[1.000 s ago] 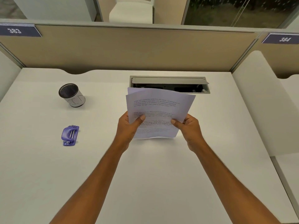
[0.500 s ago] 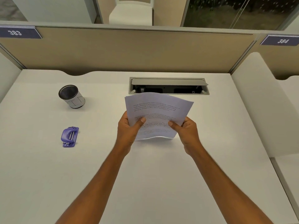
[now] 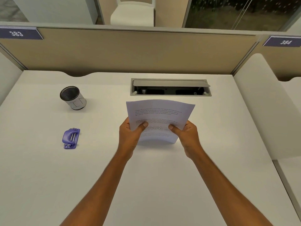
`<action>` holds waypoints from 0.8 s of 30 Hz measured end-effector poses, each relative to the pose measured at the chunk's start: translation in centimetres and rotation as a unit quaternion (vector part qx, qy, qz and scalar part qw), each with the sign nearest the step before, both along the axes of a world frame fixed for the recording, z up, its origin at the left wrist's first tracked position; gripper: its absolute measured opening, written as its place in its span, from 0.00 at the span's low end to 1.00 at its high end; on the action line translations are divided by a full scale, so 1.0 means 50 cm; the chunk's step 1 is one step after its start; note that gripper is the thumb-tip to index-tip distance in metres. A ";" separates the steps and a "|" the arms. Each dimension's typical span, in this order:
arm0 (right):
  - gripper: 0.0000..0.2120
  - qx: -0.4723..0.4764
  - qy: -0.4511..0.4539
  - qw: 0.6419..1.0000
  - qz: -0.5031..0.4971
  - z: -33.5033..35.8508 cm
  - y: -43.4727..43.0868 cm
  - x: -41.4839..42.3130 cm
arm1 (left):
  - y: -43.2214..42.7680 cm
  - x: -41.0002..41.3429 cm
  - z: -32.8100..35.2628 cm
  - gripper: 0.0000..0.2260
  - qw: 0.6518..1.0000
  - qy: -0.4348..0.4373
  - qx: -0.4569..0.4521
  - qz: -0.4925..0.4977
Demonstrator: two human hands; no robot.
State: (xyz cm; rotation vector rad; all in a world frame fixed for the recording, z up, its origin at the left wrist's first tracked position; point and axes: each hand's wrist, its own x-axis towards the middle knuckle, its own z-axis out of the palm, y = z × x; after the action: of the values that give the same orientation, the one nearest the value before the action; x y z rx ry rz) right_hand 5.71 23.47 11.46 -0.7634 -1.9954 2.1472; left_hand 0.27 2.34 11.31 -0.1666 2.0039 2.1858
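A sheaf of printed white paper sheets (image 3: 160, 111) stands upright above the middle of the white desk (image 3: 146, 185), its bottom edge close to the desk top. My left hand (image 3: 130, 136) grips its left edge, thumb on the front. My right hand (image 3: 187, 136) grips the right edge the same way. The sheets bow slightly toward me and now look squared into one stack.
A purple hole punch (image 3: 71, 138) lies at the left of the desk. Behind it stands a mesh pen cup (image 3: 72, 97). An open cable tray (image 3: 170, 88) is set into the desk beyond the paper. Beige partition panels close off the back and right.
The offset sheet at the back has slid level with the front one, and the stack sits a little lower in my hands. My grip has not changed.
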 end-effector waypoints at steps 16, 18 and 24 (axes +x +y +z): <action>0.16 0.008 -0.018 1.000 0.006 -0.019 -0.011 -0.003 | 0.012 0.008 -0.018 0.18 0.999 -0.030 0.019 0.008; 0.16 0.008 -0.013 1.000 0.006 -0.020 -0.010 -0.004 | 0.012 0.007 -0.018 0.18 0.999 -0.028 0.020 0.008; 0.17 0.009 -0.024 1.000 0.015 -0.026 -0.014 -0.003 | 0.012 0.006 -0.029 0.18 0.999 -0.042 0.016 0.014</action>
State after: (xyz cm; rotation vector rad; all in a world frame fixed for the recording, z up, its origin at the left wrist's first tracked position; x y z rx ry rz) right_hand 5.57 22.79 10.14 -0.7958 -2.0603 2.1439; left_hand 0.58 2.95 9.84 -0.2804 1.9331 2.1870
